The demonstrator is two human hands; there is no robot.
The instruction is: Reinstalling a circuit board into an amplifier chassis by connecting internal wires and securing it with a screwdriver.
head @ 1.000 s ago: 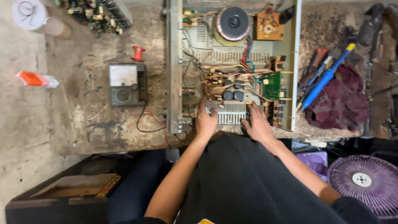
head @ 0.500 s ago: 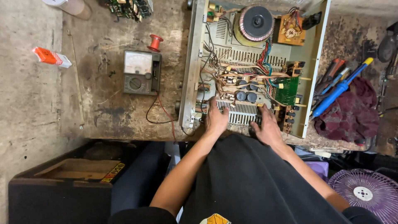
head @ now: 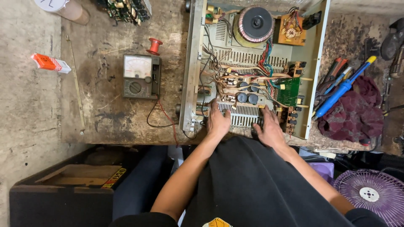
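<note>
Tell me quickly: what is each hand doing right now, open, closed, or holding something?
Left hand: open, fingers flat on the finned heat sink in the open chassis, holding nothing.
Right hand: open, fingers spread on the heat sink's right end, holding nothing.

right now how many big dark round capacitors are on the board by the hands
3: one behind, two side by side nearer the left hand. Wires may hide more.

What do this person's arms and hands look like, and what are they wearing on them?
Both forearms are bare from elbow to fingers. The left hand and right hand wear no gloves, and no rings, watch or bracelet can be seen. Dark sleeves end near the elbows, part of a black shirt.
</note>
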